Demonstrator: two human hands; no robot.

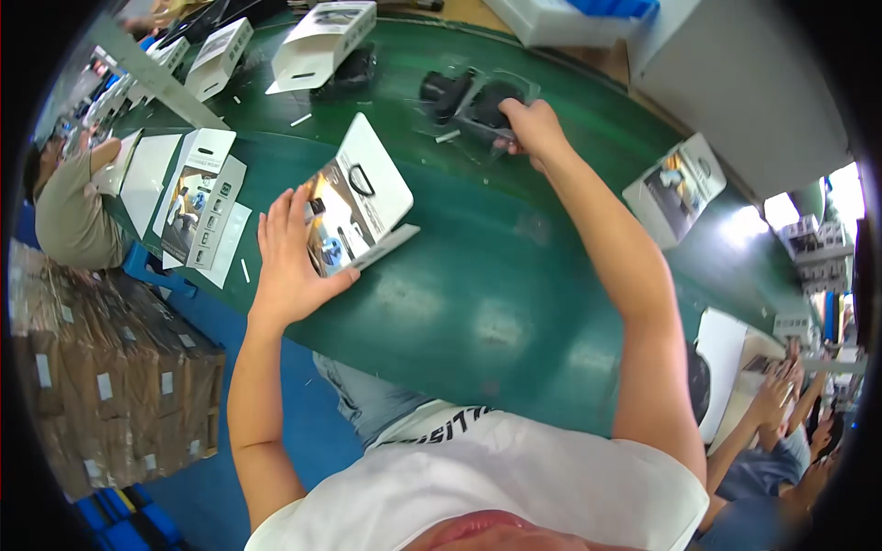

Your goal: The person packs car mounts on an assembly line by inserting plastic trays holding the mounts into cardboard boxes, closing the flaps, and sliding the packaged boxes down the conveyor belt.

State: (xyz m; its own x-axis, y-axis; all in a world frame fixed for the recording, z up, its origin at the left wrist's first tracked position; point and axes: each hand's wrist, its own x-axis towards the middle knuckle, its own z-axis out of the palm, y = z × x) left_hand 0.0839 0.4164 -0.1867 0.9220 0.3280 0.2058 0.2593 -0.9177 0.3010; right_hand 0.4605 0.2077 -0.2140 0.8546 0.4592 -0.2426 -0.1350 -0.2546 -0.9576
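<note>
The left hand (296, 262) has its fingers laid along the left side of an open carton (342, 220) and its thumb at the near edge, so the carton is held between them, tilted over the green bench (441, 312), its white flap standing open on the far side. Over to the far right of it, the right hand (533, 131), arm stretched out, pinches the near right part of a clear plastic tray (487, 112) with black parts (447, 95) in it; it's blurred, and I can't tell from here whether the tray touches the bench. A white slip (447, 136) lies just near of the tray. On the right stands another printed carton (678, 188), and at the far left a white box (323, 41) lies beside something dark in clear wrap (352, 72). Nearer on the left, a flatter printed box (195, 202) rests by a co-worker's arm (103, 154). Wrapped brown boxes (119, 376) are stacked on the floor at the left, and more people's hands (772, 395) show at the right
</note>
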